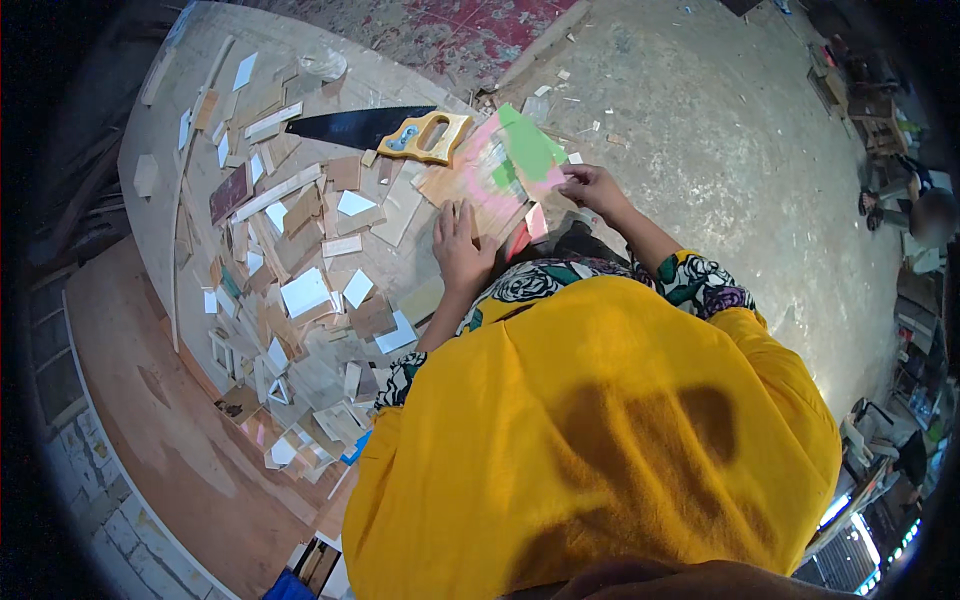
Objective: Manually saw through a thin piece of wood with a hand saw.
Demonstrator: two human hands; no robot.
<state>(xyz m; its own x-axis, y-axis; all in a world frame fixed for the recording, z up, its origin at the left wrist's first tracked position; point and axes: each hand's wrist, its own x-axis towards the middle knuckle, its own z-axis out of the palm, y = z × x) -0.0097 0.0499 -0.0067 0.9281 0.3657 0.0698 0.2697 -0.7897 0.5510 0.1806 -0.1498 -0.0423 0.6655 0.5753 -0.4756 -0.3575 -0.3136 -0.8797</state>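
A thin wooden board painted pink and green [530, 148] lies before me, with bare wood at its left. My left hand [462, 248] rests flat at the board's near left edge, fingers stretched out. At the right edge, my right hand [592, 190] pinches the board between thumb and fingers; the fingertips are partly hidden. Just beyond the board's left side lies a handsaw [430, 137] with a wooden handle, its dark blade pointing left. A small pink piece [537, 222] sits between my hands, close to my body.
Many wood offcuts, some white-faced [305, 292], cover the large wooden sheet [146, 215] on the left. A reddish-brown panel [150, 370] lies at lower left. Concrete floor [720, 150] stretches to the right, where a blurred person [930, 215] and clutter appear at the far edge.
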